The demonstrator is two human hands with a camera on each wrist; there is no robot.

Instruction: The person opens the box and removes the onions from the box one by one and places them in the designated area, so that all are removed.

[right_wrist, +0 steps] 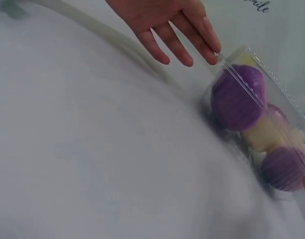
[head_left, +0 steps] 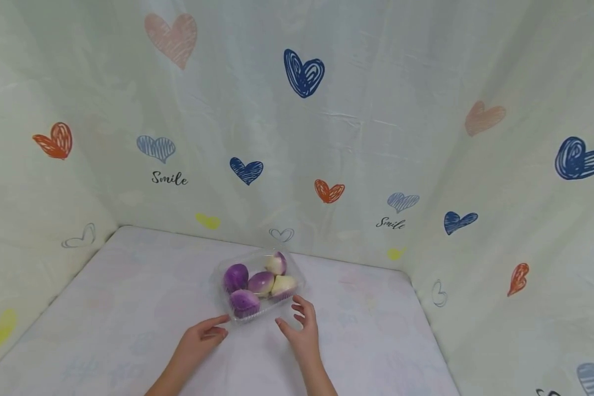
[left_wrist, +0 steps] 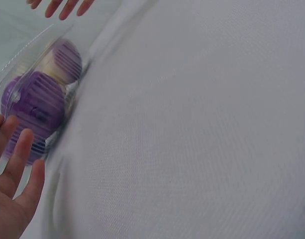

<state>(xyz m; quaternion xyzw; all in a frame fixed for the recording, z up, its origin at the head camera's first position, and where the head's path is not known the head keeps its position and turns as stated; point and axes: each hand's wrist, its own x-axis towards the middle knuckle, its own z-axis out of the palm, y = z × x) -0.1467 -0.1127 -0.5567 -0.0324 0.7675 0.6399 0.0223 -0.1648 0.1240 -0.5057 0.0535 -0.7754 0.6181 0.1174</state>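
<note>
A clear plastic clamshell box [head_left: 269, 309] lies on the table with several purple-and-cream turnips [head_left: 245, 302] inside. My left hand [head_left: 203, 336] is at the box's near left corner, its fingertips right at the rim. In the right wrist view, the fingers of that hand [right_wrist: 177, 30] are extended, with the fingertips at the box edge. My right hand [head_left: 303, 325] is by the near right side of the box, thumb and fingers spread apart. The left wrist view shows a dark purple turnip [left_wrist: 43, 104] through the ribbed wall of the box.
A white cloth [head_left: 128, 308] with faint prints covers the table. Behind the box and along both sides hang pale curtains [head_left: 356, 148] printed with hearts and the word Smile. The box sits near the back edge of the table.
</note>
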